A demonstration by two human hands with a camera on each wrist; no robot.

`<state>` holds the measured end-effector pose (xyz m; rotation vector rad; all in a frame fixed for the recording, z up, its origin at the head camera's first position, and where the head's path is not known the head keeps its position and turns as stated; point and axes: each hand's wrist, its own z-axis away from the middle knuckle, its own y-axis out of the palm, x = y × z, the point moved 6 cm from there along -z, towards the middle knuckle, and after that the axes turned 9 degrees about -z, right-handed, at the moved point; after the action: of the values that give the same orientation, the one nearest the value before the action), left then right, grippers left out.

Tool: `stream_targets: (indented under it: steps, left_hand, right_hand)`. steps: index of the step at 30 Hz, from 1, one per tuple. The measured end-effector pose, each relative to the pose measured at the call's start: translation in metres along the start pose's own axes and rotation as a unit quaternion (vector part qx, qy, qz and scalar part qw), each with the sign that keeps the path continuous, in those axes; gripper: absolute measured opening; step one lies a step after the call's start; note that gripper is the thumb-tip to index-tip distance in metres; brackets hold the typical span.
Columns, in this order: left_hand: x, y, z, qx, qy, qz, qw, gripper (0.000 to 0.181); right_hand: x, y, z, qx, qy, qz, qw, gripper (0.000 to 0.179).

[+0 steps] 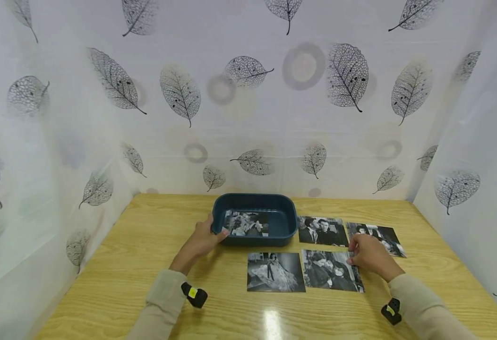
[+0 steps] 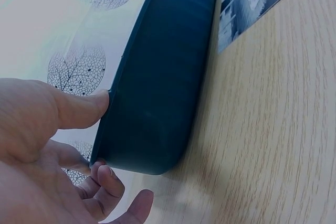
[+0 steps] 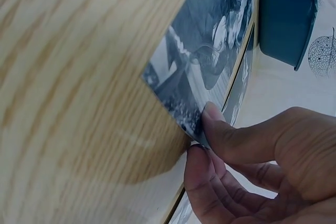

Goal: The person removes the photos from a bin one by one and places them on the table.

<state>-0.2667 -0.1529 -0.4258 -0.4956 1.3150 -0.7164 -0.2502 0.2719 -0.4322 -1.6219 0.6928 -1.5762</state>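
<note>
A dark blue rectangular tub (image 1: pixel 254 241) stands toward the back of the table, with one black-and-white photo (image 1: pixel 246 224) lying inside on its left. My left hand (image 1: pixel 201 240) grips the tub's left front corner; in the left wrist view the thumb presses on the rim, with fingers curled around the end wall (image 2: pixel 152 98). My right hand (image 1: pixel 372 255) pinches the right edge of a black-and-white photo print (image 1: pixel 331 274) in front of the tub. The right wrist view shows thumb and fingertips holding this print's corner (image 3: pixel 184 114), slightly lifted from the wood.
Another photo (image 1: pixel 276 272) lies left of the pinched one. Behind it, two more photos sit right of the tub, one of a pair of people (image 1: pixel 322 231) and one farther right (image 1: pixel 384 240). A leaf-patterned curtain (image 1: pixel 282 118) surrounds the wooden table (image 1: pixel 155 236).
</note>
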Motion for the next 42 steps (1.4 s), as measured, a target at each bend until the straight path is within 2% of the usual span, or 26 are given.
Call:
stream_targets:
  steps: [14, 22, 27, 33, 37, 42]
  left_hand:
    - [-0.001, 0.0, 0.002, 0.0, 0.005, 0.012, 0.9999, 0.084]
    - [0.001, 0.001, 0.0, -0.002, 0.001, 0.001, 1.0, 0.084]
    - [0.002, 0.001, 0.001, -0.003, -0.001, 0.002, 1.0, 0.084]
    - [0.002, 0.0, 0.001, -0.007, 0.001, 0.006, 1.0, 0.084]
    - [0.002, 0.0, 0.001, -0.006, 0.001, 0.003, 1.0, 0.084]
    - [0.001, 0.001, 0.001, -0.004, 0.0, 0.011, 0.9999, 0.084]
  right_hand:
    - [0.001, -0.002, -0.002, 0.015, 0.011, 0.019, 0.9996, 0.027]
    - [0.013, -0.013, -0.004, 0.032, 0.013, -0.047, 0.9983, 0.031]
    - [0.037, -0.028, -0.014, 0.027, -0.018, -0.074, 0.9967, 0.037]
    - [0.078, -0.036, -0.036, -0.015, -0.051, -0.091, 0.9944, 0.038]
    - [0.104, -0.029, -0.051, -0.026, -0.084, -0.106, 0.9904, 0.036]
    - [0.132, -0.008, -0.069, -0.025, -0.119, -0.097, 0.9879, 0.038]
